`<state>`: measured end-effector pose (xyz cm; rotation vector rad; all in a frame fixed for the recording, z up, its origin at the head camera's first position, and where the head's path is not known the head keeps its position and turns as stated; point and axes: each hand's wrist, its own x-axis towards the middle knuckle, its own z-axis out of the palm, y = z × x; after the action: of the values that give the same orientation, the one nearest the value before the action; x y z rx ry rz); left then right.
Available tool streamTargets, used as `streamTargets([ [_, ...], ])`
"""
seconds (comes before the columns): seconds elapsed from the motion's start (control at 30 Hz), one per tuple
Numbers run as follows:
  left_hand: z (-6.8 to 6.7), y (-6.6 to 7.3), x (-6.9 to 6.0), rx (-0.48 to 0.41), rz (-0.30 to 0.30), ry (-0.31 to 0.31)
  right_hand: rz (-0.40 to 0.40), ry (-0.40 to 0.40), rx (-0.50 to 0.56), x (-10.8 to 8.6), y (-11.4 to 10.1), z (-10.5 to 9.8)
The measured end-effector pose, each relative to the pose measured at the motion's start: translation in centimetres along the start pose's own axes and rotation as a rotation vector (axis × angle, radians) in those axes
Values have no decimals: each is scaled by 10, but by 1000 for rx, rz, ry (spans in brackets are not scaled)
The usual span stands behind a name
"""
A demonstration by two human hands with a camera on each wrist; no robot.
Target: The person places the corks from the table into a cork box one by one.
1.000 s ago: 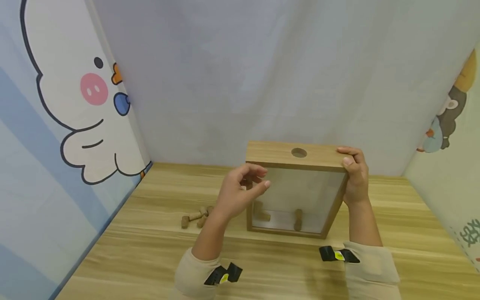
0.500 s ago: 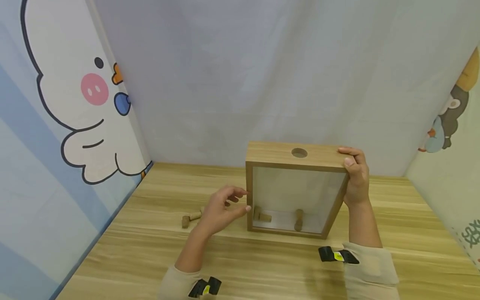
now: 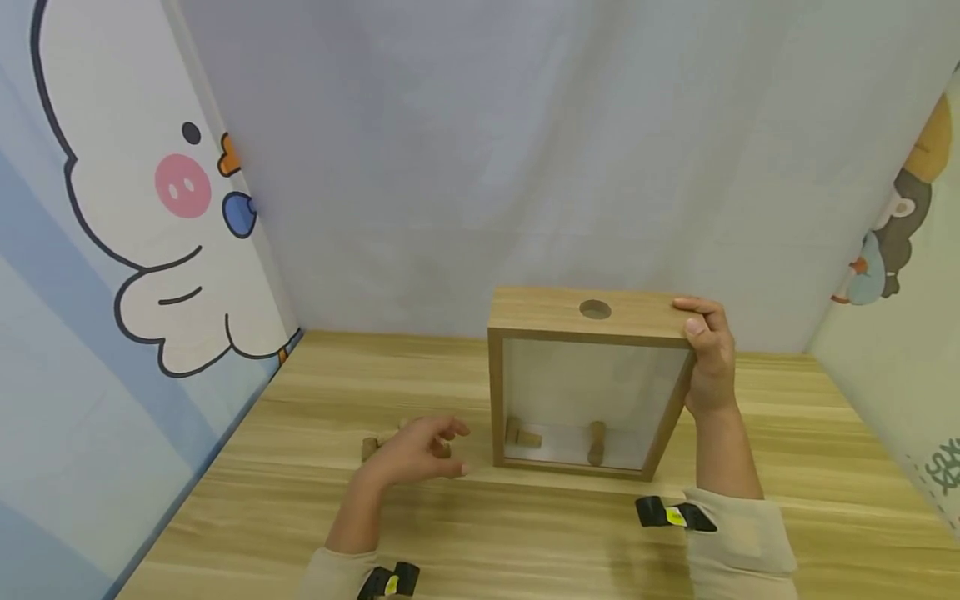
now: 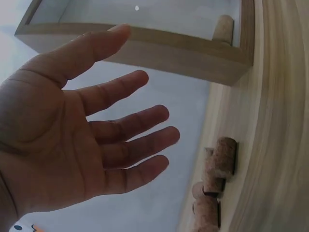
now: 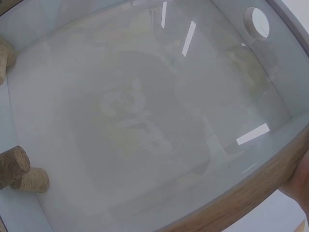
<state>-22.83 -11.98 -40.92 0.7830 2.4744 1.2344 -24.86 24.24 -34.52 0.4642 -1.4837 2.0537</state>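
A wooden shadow box [image 3: 585, 312] with a clear front stands upright on the table, a round hole in its top. Inside, at the bottom, lie several corks [image 3: 597, 443]; two of them also show in the right wrist view, one cork [image 5: 33, 180] beside another. My right hand [image 3: 708, 358] grips the box's upper right corner, thumb at the front edge. Left of the box, my left hand [image 3: 412, 450] hovers with its fingers spread and relaxed, holding nothing. Below it in the left wrist view, several loose corks [image 4: 224, 157] lie on the table, partly hidden by the hand in the head view.
The wood-grain table [image 3: 525, 533] runs back to a pale grey curtain [image 3: 480, 167]. A cartoon-printed panel [image 3: 135, 208] borders the left side, and another printed panel [image 3: 885, 375] the right.
My left hand has moved down and left, from the box's front left edge to above the loose corks. The right hand keeps its grip, and the box stays in place.
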Motion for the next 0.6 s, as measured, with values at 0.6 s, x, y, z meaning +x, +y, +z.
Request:
streamTargets([
  [0.6,-2,-44,-5,-51,-116,51,-11,-8,-18,-1,1,0],
])
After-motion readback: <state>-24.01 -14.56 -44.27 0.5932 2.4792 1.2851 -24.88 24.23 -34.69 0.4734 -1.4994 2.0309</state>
